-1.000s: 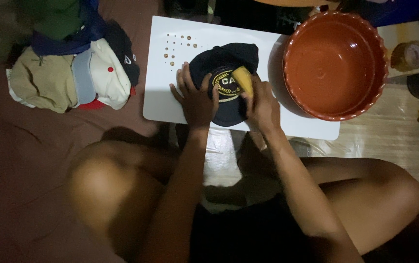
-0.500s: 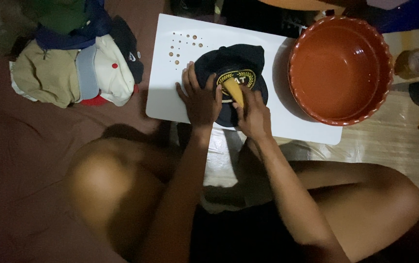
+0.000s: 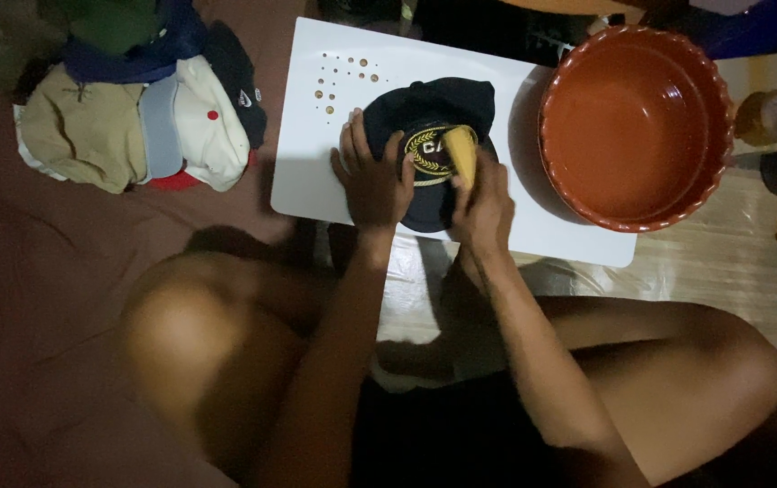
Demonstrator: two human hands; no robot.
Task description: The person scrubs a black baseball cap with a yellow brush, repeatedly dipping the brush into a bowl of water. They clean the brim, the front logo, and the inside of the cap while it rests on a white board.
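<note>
A dark navy cap [image 3: 434,104] with a yellow embroidered emblem lies on a white board [image 3: 316,172]. My left hand [image 3: 372,176] presses flat on the cap's left side and holds it down. My right hand [image 3: 483,203] grips a yellow brush or sponge [image 3: 461,149] whose tip rests on the emblem. Which of the two it is cannot be told in the dim light.
A big empty orange-brown basin [image 3: 637,126] stands at the board's right end, partly on it. A pile of caps and clothes [image 3: 135,117] lies at the left on a brown floor. My bare knees frame the lower view. Small containers sit at the far right.
My right hand has drawn the yellow tool across the cap's emblem, a little left and back. The left hand stays pressed on the cap.
</note>
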